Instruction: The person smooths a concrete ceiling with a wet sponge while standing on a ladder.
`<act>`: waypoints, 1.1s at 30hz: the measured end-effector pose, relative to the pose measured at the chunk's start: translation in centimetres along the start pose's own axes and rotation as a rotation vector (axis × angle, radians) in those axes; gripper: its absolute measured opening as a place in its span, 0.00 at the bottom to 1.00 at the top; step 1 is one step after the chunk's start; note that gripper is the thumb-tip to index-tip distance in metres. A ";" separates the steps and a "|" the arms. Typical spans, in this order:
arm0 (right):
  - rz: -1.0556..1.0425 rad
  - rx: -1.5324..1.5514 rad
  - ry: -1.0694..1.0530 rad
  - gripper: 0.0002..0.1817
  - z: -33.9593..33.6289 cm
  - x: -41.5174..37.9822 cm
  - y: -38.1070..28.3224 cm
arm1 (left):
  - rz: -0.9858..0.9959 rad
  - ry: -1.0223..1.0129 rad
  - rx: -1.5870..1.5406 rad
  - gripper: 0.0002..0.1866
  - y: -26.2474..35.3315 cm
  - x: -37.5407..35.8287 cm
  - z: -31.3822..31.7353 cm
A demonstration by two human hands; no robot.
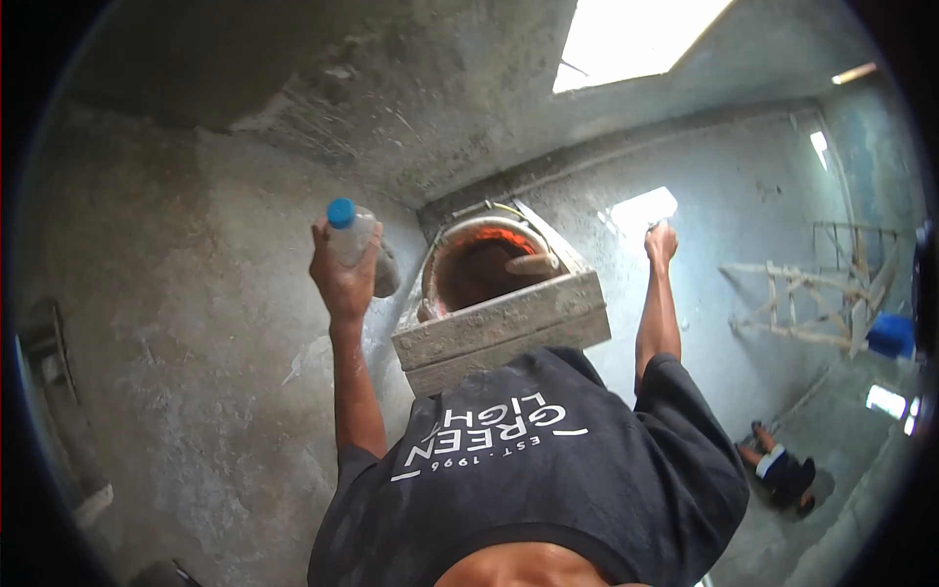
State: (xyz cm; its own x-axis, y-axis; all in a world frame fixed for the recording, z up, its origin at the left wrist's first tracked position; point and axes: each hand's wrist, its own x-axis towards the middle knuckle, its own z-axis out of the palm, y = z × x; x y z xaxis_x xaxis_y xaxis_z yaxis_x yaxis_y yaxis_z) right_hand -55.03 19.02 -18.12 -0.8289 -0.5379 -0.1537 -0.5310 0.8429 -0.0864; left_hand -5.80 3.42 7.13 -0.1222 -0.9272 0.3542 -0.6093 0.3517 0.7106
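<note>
While holding the bottle [354, 240] aloft, keep the left hand [342, 279] wrapped firmly round its middle, as seen from the head view: fingers clamped on the clear body, blue cap [340, 212] uppermost, arm stretched out straight. Probably best to hold the bottle upright with the grip low on the body, leaving the cap free. Should handle lightly, judging by how thin the plastic looks; no need to squeeze hard.

Across the frame, well apart from the left, find the right hand [661, 243], raised on a straight arm and curled closed like a fist. Cannot tell whether anything is gripped inside it, or whether it only presses against the grey surface behind. Better kept braced there for balance.

Between the two arms, note the grey concrete block [504, 328] just beyond the black T-shirt [538, 460], and behind the block a round vessel [468, 279] with an orange-lit rim. Keep the bottle clear of the block's near corner, which sits close beside the left forearm.

Further right, by the wall: a rough wooden frame [812, 293] and a blue object [892, 336], both well away from either hand.
</note>
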 end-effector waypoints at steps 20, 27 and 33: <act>-0.265 1.501 -0.589 0.17 -3.5 1.4 -21.1 | -0.100 0.116 -0.126 0.25 -1.9 0.3 0.3; -0.389 1.618 -0.935 0.19 -6.0 4.8 -37.0 | -0.187 0.104 -0.148 0.28 -4.9 1.2 0.5; -0.874 1.320 -0.010 0.09 -12.3 6.0 -52.0 | -0.201 0.173 -0.086 0.30 -8.2 2.1 1.4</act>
State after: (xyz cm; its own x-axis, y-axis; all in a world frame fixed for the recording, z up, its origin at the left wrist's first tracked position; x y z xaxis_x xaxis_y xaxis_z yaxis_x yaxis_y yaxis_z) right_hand -34.57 -28.16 -2.48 -0.3582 -0.8461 0.3946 -0.2991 -0.2964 -0.9070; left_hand -2.17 -1.58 1.22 0.1343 -0.9463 0.2942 -0.5383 0.1796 0.8234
